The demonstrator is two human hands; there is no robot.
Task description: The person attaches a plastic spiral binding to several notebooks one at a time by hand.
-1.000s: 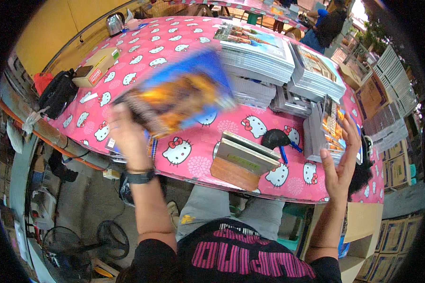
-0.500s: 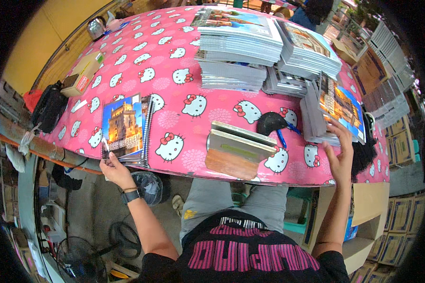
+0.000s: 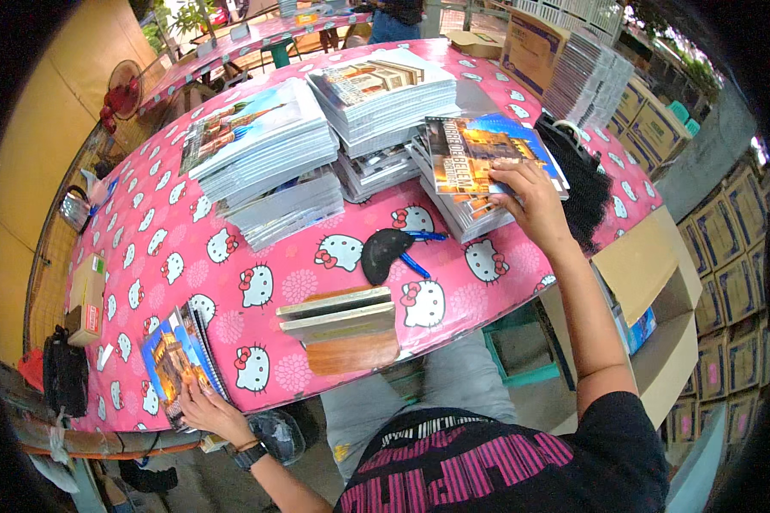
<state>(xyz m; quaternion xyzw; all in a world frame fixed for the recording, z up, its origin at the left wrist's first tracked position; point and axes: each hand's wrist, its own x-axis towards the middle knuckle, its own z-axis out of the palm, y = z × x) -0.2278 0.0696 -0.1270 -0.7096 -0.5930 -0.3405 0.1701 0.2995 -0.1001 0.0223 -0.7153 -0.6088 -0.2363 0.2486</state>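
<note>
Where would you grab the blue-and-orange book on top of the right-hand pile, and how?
Probably pinch the book by its near edge, thumb low and fingers on the cover, coming from the person's right: it lies face up atop the pile, where the right hand touches that edge.

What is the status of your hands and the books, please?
Left hand on left book. Right hand on right book, atop a stack. Wooden block between hands.
</note>
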